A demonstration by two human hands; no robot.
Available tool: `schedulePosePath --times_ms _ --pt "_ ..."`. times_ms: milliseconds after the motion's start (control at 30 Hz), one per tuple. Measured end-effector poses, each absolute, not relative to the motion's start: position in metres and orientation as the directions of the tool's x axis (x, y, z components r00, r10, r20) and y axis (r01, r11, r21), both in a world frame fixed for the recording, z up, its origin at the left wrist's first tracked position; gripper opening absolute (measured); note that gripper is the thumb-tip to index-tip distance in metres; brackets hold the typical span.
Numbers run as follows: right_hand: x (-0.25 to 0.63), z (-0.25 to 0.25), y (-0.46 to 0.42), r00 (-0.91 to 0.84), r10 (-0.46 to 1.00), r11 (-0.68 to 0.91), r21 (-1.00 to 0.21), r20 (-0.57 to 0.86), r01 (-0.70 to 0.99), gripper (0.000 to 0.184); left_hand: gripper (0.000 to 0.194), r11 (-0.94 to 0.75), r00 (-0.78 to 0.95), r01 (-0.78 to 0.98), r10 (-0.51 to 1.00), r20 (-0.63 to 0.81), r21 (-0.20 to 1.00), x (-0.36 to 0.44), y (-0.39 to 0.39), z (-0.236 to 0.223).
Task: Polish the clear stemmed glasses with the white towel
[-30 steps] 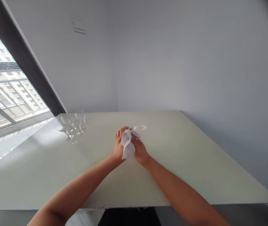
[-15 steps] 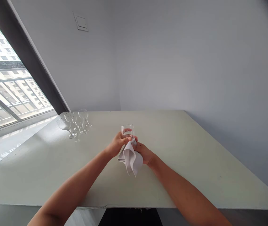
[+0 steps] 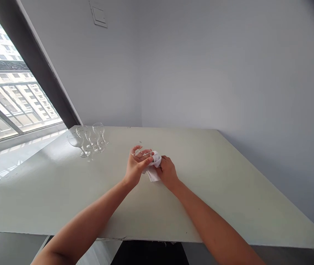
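My left hand (image 3: pixel 135 165) curls around the bowl of a clear wine glass (image 3: pixel 142 152), which tilts to the left above the table. A white cloth (image 3: pixel 153 173) bunches over the glass's lower end, where stem and foot are hidden. My right hand (image 3: pixel 168 170) is closed on the cloth from the right, its fingertips partly covered by the folds. Both hands meet close together near the middle of the table.
Several clear wine glasses (image 3: pixel 85 141) stand upright in a cluster at the table's far left. The pale table (image 3: pixel 214 206) reaches back to a grey wall (image 3: pixel 201 66). A window (image 3: pixel 10 88) lies to the left.
The wine glass has gone from upright to tilted left. My right hand has gathered the cloth around its lower end, so less cloth hangs down. The view has shifted slightly.
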State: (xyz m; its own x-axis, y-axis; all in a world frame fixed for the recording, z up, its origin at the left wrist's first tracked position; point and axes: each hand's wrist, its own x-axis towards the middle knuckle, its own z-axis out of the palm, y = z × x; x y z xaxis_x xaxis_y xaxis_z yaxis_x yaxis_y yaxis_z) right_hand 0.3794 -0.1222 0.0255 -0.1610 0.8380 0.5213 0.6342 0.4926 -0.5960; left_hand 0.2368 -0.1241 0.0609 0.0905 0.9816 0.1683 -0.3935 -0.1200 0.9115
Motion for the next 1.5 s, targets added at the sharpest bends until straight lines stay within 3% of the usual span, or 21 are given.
schedulePosePath --times_ms 133,267,367,433,533,633,767,867,967,1067,1133,1233,1300,1400,1500 --pt "0.383 0.031 -0.121 -0.217 0.902 0.431 -0.774 0.373 0.463 0.016 0.057 -0.226 0.123 -0.337 0.952 0.280 0.914 0.232 -0.126 0.059" --pt "0.383 0.035 -0.123 -0.301 0.892 0.438 -0.813 0.338 0.385 0.036 0.058 -0.403 0.148 -0.198 0.889 0.433 0.894 0.230 -0.129 0.054" --pt "0.385 0.036 -0.122 -0.296 0.924 0.347 -0.856 0.242 0.382 0.030 0.058 -0.532 0.212 -0.107 0.813 0.542 0.840 0.230 -0.130 0.055" --pt "0.386 0.034 -0.121 -0.298 0.946 0.219 -0.932 0.130 0.290 0.020 0.057 -0.571 0.248 -0.118 0.776 0.581 0.813 0.228 -0.130 0.057" --pt "0.383 0.026 -0.119 -0.316 0.946 0.074 -0.997 0.066 0.013 0.021 0.057 -0.548 0.247 -0.168 0.781 0.573 0.819 0.226 -0.129 0.059" --pt "0.373 0.014 -0.118 -0.228 0.970 0.027 -0.975 0.079 -0.222 0.027 0.055 -0.515 0.175 -0.217 0.815 0.552 0.829 0.227 -0.129 0.058" --pt "0.361 0.007 -0.121 -0.093 0.994 0.028 -0.952 0.059 -0.305 0.032 0.054 -0.535 0.047 -0.287 0.820 0.570 0.794 0.231 -0.130 0.054" --pt "0.356 0.007 -0.129 -0.142 0.985 0.067 -0.975 0.098 -0.212 0.037 0.052 -0.555 -0.022 -0.314 0.815 0.579 0.770 0.232 -0.129 0.055" --pt "0.356 0.008 -0.137 -0.299 0.949 0.143 -0.979 0.096 0.142 0.042 0.051 -0.573 -0.114 -0.341 0.812 0.572 0.745 0.229 -0.124 0.058" --pt "0.366 0.015 -0.135 -0.457 0.872 0.433 -0.716 0.177 0.548 0.053 0.051 -0.586 -0.176 -0.313 0.809 0.561 0.747 0.224 -0.117 0.059" --pt "0.378 0.025 -0.129 -0.490 0.851 0.509 -0.531 0.191 0.678 0.060 0.052 -0.605 -0.185 -0.239 0.796 0.576 0.759 0.220 -0.114 0.059" --pt "0.391 0.045 -0.122 -0.273 0.918 0.389 -0.514 0.289 0.764 0.043 0.052 -0.642 -0.194 -0.029 0.756 0.625 0.766 0.220 -0.114 0.055" --pt "0.387 0.057 -0.121 -0.179 0.896 0.389 -0.521 0.407 0.760 0.039 0.048 -0.655 -0.170 0.088 0.733 0.659 0.751 0.223 -0.116 0.052" --pt "0.366 0.063 -0.121 -0.301 0.860 0.474 -0.427 0.411 0.770 0.028 0.044 -0.681 -0.093 0.129 0.716 0.692 0.721 0.230 -0.121 0.048" --pt "0.354 0.056 -0.109 -0.322 0.894 0.430 -0.398 0.311 0.811 0.017 0.059 -0.695 -0.011 0.163 0.708 0.706 0.700 0.233 -0.121 0.043"
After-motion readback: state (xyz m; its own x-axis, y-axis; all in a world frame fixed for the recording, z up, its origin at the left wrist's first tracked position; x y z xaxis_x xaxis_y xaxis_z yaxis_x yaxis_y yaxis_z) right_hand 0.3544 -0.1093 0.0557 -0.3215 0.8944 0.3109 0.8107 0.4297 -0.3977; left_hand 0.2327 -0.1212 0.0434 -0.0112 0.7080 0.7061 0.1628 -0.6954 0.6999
